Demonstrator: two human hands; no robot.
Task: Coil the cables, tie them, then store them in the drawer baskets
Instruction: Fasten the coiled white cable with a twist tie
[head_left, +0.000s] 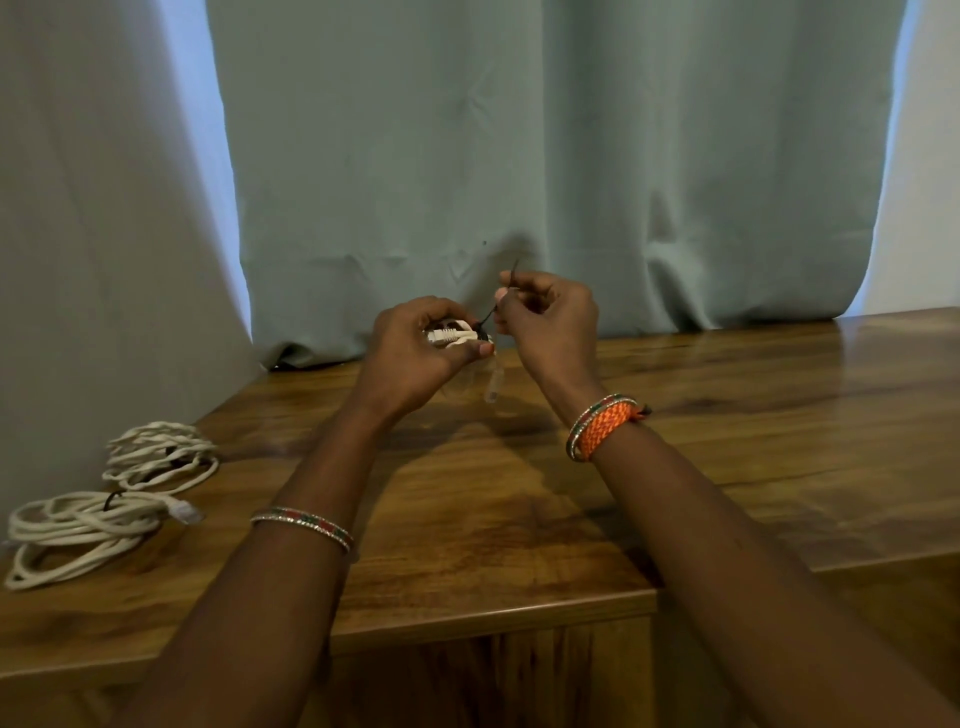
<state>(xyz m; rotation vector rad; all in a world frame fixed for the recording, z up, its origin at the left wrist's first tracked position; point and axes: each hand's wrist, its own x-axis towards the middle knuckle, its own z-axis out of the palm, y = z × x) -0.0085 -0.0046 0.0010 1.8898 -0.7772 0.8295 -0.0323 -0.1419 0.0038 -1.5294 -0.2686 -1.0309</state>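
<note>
While two white cable coils (109, 499) lie already bound at the table's (727, 415) left end, the tying step looks to be in hand on a third. Her left hand (415, 353) curls round a small white cable bundle (451, 334), held up above the wood near the curtain (519, 156). Her right hand (550, 317) pinches the tail of a black tie (488, 314) between thumb and fingertips, other fingers curled. Next, I'd guess, comes a steady pull to cinch it, the bundle gripped firmly so it doesn't spring loose. No drawer baskets are in sight.
</note>
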